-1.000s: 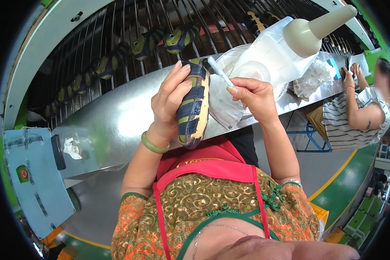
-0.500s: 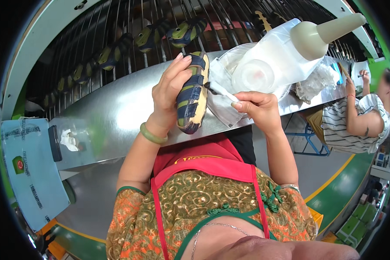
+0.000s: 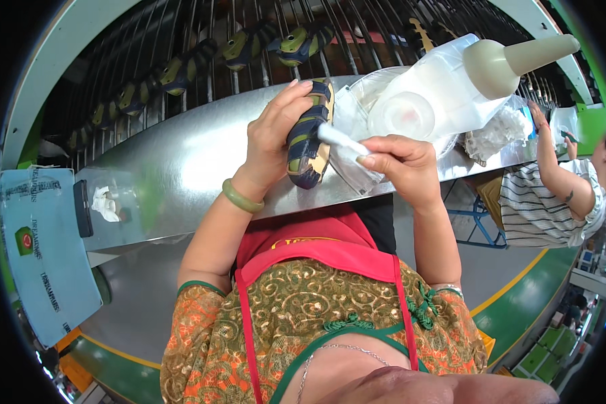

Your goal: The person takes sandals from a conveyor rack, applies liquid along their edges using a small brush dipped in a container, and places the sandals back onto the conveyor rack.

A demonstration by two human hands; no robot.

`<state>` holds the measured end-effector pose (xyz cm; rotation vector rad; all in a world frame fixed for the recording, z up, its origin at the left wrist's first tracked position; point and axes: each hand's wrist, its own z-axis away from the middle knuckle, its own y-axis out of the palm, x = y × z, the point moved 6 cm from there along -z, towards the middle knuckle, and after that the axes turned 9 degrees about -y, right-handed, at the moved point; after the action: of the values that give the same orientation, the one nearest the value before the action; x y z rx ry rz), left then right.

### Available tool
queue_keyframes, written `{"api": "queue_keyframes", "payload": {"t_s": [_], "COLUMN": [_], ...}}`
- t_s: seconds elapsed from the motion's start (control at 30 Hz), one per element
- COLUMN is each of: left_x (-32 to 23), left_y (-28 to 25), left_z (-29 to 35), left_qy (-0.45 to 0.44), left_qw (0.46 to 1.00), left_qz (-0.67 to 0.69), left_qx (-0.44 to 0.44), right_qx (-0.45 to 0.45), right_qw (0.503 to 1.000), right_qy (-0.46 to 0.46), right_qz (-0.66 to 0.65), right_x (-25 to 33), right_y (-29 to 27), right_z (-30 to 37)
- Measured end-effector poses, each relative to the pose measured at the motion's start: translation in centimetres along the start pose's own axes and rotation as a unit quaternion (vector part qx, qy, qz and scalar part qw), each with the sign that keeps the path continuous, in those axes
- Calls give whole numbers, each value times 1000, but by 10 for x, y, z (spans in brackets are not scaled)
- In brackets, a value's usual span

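Observation:
My left hand (image 3: 273,135) is wrapped round a sandal upper (image 3: 306,145) with navy and olive straps, its fingers over the far end. A tan surface shows along the right edge of the upper, which is held above the metal table's front part. Between thumb and fingers, my right hand (image 3: 407,165) pinches a white-handled brush (image 3: 343,140). The brush's tip lies against or just over the upper's right side; blur hides whether they touch. Close beyond my right hand lies a large translucent squeeze bottle (image 3: 444,84) with a beige nozzle, over a clear plastic-lined bowl.
Several navy and olive sandal uppers (image 3: 249,46) rest on the metal rods behind the table (image 3: 182,158). A wad of white material (image 3: 497,135) lies right of the bottle. A light-blue box (image 3: 47,249) stands at the left. Another person (image 3: 552,195) works at the right.
The upper and my left hand have shifted slightly right and away from me, and the upper has turned a little. The brush stays at its side. The co-worker's arm has reached farther forward.

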<state>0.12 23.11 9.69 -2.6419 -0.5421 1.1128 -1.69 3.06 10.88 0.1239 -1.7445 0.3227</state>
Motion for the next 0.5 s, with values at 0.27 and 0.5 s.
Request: {"api": "queue_keyframes", "payload": {"t_s": [0.27, 0.5], "left_x": [6, 9], "left_y": [-3, 1], "left_z": [0, -2], "left_qy": [-53, -93], "left_qw": [998, 995], "left_qz": [14, 11], "left_qx": [17, 44], "right_qx": [-9, 30], "right_qw": [999, 996], "right_qy": [31, -12], "right_qz": [4, 87], "right_x": [-10, -13], "right_y": [-3, -5], "right_z": [6, -2]}}
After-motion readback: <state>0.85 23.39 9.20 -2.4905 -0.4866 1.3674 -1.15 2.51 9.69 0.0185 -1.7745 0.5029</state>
